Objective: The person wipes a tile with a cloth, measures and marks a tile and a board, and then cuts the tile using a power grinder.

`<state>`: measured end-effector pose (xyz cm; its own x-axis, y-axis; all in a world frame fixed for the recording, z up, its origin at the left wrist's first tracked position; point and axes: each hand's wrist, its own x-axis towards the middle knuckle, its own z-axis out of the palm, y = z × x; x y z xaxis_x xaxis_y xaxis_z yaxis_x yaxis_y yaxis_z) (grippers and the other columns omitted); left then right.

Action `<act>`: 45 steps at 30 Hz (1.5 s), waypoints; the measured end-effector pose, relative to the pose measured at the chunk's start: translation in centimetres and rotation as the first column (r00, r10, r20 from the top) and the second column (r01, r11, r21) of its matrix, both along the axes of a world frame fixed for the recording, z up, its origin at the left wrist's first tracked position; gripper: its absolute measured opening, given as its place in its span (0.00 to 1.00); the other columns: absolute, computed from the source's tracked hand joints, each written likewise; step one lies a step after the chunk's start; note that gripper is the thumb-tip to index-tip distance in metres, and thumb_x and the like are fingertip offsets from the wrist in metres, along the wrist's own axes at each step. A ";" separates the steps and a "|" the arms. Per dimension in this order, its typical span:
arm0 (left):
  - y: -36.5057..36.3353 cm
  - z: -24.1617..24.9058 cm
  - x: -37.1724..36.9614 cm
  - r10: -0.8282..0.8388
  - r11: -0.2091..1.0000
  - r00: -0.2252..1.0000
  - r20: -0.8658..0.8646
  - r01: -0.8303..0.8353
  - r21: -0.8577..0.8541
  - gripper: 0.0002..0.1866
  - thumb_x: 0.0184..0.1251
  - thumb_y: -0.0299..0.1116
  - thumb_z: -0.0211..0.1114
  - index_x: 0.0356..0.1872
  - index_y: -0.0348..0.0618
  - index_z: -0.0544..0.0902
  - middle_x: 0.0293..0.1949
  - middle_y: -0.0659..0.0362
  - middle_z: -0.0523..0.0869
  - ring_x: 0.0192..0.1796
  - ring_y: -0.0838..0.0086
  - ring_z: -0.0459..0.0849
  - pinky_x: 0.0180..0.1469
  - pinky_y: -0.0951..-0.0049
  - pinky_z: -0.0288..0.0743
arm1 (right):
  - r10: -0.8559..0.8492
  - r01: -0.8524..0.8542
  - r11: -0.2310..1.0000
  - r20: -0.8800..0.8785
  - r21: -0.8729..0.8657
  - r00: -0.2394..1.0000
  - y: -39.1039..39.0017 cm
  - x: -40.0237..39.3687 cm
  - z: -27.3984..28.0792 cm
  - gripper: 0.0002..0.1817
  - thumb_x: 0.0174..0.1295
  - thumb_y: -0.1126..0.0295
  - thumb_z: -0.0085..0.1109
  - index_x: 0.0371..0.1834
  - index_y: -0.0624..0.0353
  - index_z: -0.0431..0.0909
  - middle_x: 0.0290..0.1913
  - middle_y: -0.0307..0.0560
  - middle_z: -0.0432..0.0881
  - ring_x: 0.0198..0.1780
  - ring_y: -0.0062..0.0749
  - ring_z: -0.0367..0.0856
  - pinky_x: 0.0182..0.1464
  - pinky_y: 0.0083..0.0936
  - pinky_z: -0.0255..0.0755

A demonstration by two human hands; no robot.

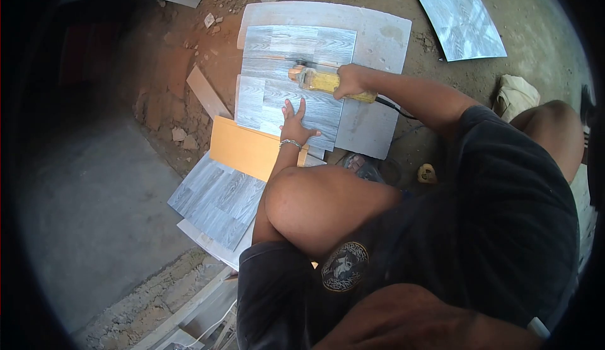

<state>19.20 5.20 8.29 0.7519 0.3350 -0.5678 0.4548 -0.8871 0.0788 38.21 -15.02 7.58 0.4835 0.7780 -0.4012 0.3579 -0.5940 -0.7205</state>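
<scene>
My right hand (355, 81) is wrapped round the body of a yellow angle grinder (323, 81), whose black cord trails off to the right. The grinder's head and its dark disc (304, 63) lie over a grey wood-pattern tile (315, 107). A thin line crosses the tile from left to right at the disc, with a reddish edge along part of it. My left hand (296, 127) presses flat on the tile below the grinder, fingers spread, a chain bracelet at its wrist. Under the tile lies a larger pale slab (378, 53).
An orange-yellow board (242, 147) and another wood-pattern tile (217, 192) lie at the lower left. One more tile (463, 19) rests at the upper right. A yellow tape measure (426, 173) sits by my leg. Rubble (179, 134) and a concrete ledge (94, 205) are on the left.
</scene>
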 end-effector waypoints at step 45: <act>0.4 -0.8 -0.5 -0.028 0.999 0.998 0.064 0.030 -0.026 0.72 0.35 0.44 0.90 0.84 0.62 0.49 0.82 0.34 0.38 0.83 0.37 0.40 0.81 0.55 0.56 | -0.012 0.011 0.999 -0.025 -0.033 1.000 -12.1 -1.9 0.3 0.38 0.41 0.48 0.73 0.45 0.76 0.84 0.44 0.70 0.87 0.48 0.56 0.87 0.52 0.42 0.80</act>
